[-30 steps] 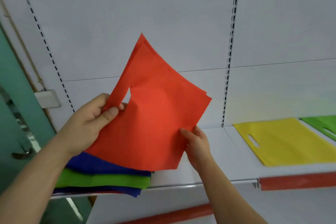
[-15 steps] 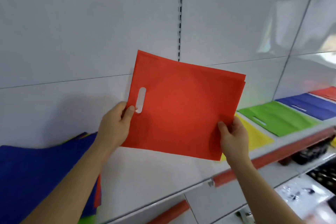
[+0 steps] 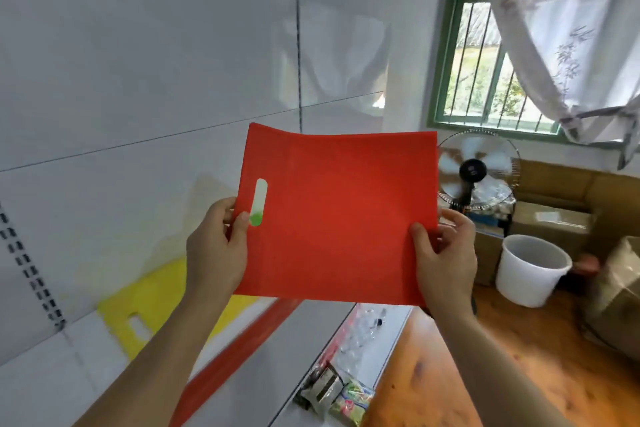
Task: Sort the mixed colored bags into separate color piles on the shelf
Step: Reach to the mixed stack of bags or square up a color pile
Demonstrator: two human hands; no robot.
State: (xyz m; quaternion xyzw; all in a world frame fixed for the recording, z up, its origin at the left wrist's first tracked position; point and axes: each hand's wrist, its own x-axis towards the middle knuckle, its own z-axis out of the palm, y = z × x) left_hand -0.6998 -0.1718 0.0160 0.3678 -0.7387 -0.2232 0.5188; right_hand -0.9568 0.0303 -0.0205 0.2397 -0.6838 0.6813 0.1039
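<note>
Compared with half a second ago, my view has swung far to the right: the mixed stack of blue and green bags is gone from the picture, and the window and room now show at the right. I judge that I am carrying this bag toward its own colour pile, which I cannot see at this moment.

At the far left lies the yellow bag flat on the shelf, already placed apart. Next, my left hand pinches the left edge of the red bag, the thumb on the front just beside the handle slot, the fingers behind. The red bag hangs in the air in front of the white back wall, above the shelf edge, spread flat between both hands. Through the slot a bit of green shows, probably a bag behind. My right hand grips the lower right corner, thumb in front and the fingers curled behind.

Further right stand a fan and a white bucket on the floor.
</note>
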